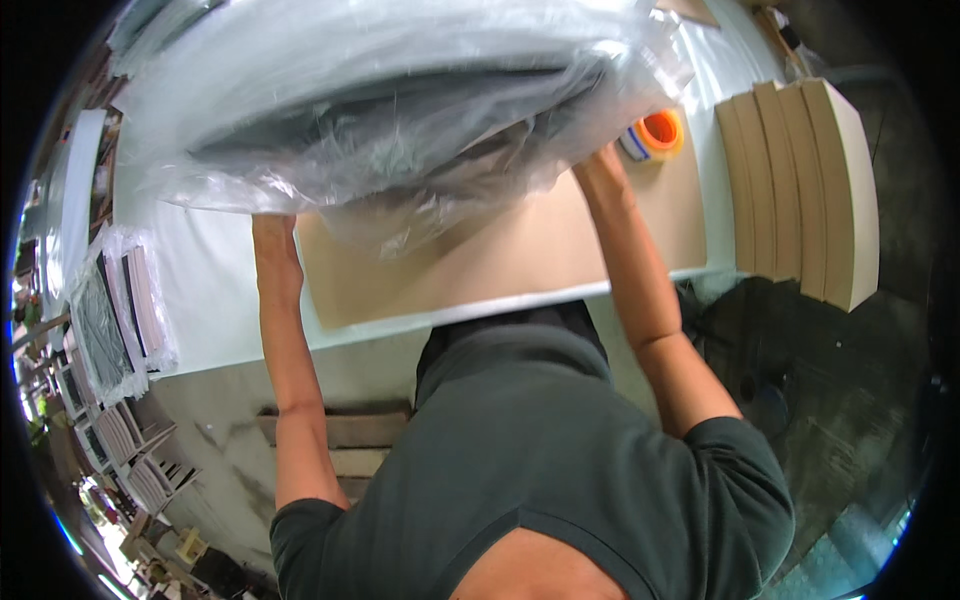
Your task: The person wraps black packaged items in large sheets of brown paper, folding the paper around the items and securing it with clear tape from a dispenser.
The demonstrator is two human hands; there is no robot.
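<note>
A large clear plastic bag (400,185) with a dark flat piece (400,100) inside spans the upper middle of the view, raised over a brown cardboard sheet (480,255). At the bag's lower left edge is my left hand (272,222), with its fingers hidden by the plastic. My right hand (598,165) reaches the bag's right side, and its fingers are also covered. Both arms stretch forward and appear to hold the bag up between them. Just right of my right hand, a roll of orange tape (660,135) rests on the cardboard.
The cardboard lies on a pale table (205,300). Several thick tan boards (800,190) are lined up along the right side. More plastic-wrapped pieces (120,310) sit at the left edge. Below the table, wooden slats (350,430) show near my left arm.
</note>
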